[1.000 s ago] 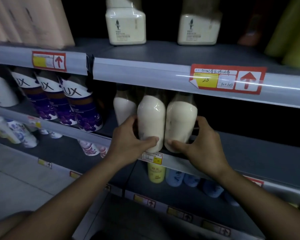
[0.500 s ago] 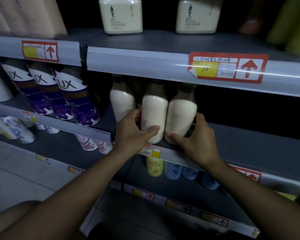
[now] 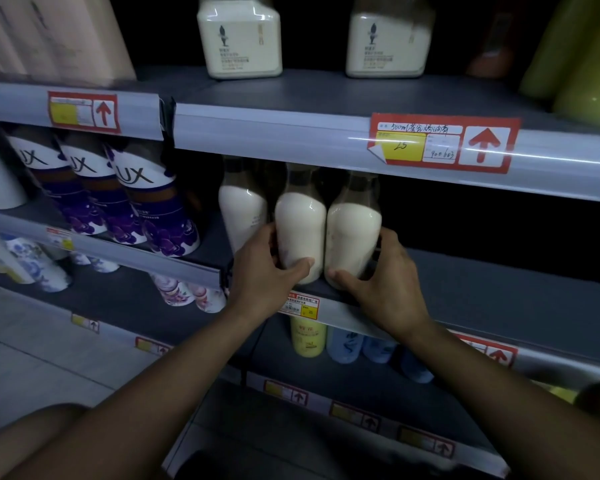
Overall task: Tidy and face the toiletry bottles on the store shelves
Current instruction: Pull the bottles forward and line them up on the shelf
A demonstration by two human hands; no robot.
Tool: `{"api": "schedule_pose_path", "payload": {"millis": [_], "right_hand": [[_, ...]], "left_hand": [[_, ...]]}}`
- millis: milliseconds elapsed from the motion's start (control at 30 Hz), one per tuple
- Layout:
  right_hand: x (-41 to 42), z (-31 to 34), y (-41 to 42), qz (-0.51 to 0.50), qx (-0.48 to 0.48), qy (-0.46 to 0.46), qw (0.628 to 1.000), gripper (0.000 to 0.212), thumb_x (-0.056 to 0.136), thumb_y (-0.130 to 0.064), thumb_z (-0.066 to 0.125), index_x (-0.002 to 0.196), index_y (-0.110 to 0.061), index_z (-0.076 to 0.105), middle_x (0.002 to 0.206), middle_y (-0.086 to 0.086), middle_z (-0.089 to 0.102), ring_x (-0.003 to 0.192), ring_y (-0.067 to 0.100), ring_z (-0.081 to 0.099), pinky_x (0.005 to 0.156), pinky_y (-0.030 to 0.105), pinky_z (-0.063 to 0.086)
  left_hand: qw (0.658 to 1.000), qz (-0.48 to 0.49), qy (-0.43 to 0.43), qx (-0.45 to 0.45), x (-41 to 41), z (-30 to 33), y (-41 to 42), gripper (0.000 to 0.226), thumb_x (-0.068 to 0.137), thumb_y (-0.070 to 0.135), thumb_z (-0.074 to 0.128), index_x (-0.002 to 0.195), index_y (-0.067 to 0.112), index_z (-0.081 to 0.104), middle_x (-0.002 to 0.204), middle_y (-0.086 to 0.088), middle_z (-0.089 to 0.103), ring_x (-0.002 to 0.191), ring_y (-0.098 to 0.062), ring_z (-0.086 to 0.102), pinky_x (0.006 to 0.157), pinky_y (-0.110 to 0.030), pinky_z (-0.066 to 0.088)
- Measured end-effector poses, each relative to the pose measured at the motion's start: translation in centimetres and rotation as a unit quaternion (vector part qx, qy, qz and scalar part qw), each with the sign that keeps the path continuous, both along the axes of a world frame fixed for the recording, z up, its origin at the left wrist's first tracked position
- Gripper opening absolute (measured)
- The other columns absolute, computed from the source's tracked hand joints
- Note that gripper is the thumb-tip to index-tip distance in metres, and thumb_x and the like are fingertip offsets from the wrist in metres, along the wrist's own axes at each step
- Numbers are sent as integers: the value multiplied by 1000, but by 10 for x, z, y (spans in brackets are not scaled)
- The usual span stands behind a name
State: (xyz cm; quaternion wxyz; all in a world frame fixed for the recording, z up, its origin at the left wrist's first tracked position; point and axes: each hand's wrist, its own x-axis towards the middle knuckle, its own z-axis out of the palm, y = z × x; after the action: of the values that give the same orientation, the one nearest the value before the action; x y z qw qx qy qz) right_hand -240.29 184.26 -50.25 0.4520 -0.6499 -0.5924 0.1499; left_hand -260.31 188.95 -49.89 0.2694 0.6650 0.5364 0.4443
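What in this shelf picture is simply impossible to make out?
- Head view: caps of the three white bottles are lost in shadow under the upper shelf rail.
- Their labels face away or are too dim.
- Small price tag print is too small to read.
- Green bottles are cut off by the right edge.

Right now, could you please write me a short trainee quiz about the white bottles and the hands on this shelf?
1. True or false: each hand grips its own white bottle.
2. How many white bottles stand in that group? A) two B) three C) five
3. Which brand's purple bottles stand left of them?

Key:
1. True: the left hand holds the middle bottle, the right hand the right bottle.
2. B; the left bottle is untouched.
3. LUX bottles.
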Motion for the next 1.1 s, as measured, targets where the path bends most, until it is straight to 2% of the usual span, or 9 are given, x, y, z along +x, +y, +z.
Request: {"api": "schedule_pose_path", "payload": {"millis": [167, 267, 433, 567, 733, 833, 1100], "right_hand": [[0, 0, -4, -4, -16, -37, 999, 91, 73, -50, 87, 146, -26, 39, 133, 2, 50, 119, 22, 57, 98, 41, 53], [0, -1, -6, -19, -7, -33, 999, 92, 74, -48, 88, 148, -24, 39, 136, 2, 52, 120, 22, 58, 99, 43, 53], [-3, -4, -5, -33, -3, -1, 999, 82, 73, -49, 89, 137, -23, 45, 132, -1, 58, 116, 19, 61, 95, 45, 56], [-5, -4, -3, -33, 3, -1, 999, 80, 73, -48, 89, 136, -23, 47, 131, -1, 57, 115, 19, 61, 94, 46, 57], [-12, -3, 0, -30, 8, -7, 999, 80, 74, -44, 90, 137, -21, 47, 131, 1, 53, 116, 21, 58, 95, 42, 54], [-16, -3, 2, -35, 8, -7, 999, 79, 73, -41, 90, 137, -20, 47, 129, 1, 48, 114, 22, 58, 95, 42, 54], [-20, -4, 4, -45, 12, -10, 999, 79, 73, -43, 90, 136, -20, 48, 126, 1, 48, 111, 22, 59, 93, 44, 55]], "left_hand": [[992, 75, 90, 45, 2, -1, -3, 61, 65, 57, 85, 113, 28, 62, 106, 7, 66, 88, -11, 70, 77, -41, 61], [991, 103, 66, 50, 6, -3, -9, 65, 61, 57, 89, 110, 29, 56, 104, 7, 64, 83, -11, 68, 74, -42, 60], [990, 125, 43, 48, 12, -9, -7, 69, 57, 63, 89, 108, 33, 53, 104, 10, 65, 86, -12, 68, 76, -41, 61], [988, 144, 21, 43, 13, -10, -6, 63, 60, 54, 92, 107, 29, 58, 105, 8, 67, 83, -8, 69, 76, -38, 62], [987, 153, -2, 39, 13, -6, -8, 58, 65, 40, 96, 106, 24, 58, 104, 6, 67, 81, 1, 65, 73, -23, 58], [987, 157, -12, 43, 12, -6, -7, 56, 66, 37, 97, 104, 23, 58, 104, 4, 68, 81, 1, 66, 72, -20, 57], [985, 168, -21, 45, 13, -7, -6, 55, 66, 37, 96, 103, 25, 57, 102, 4, 68, 81, -6, 67, 76, -34, 61]]}}
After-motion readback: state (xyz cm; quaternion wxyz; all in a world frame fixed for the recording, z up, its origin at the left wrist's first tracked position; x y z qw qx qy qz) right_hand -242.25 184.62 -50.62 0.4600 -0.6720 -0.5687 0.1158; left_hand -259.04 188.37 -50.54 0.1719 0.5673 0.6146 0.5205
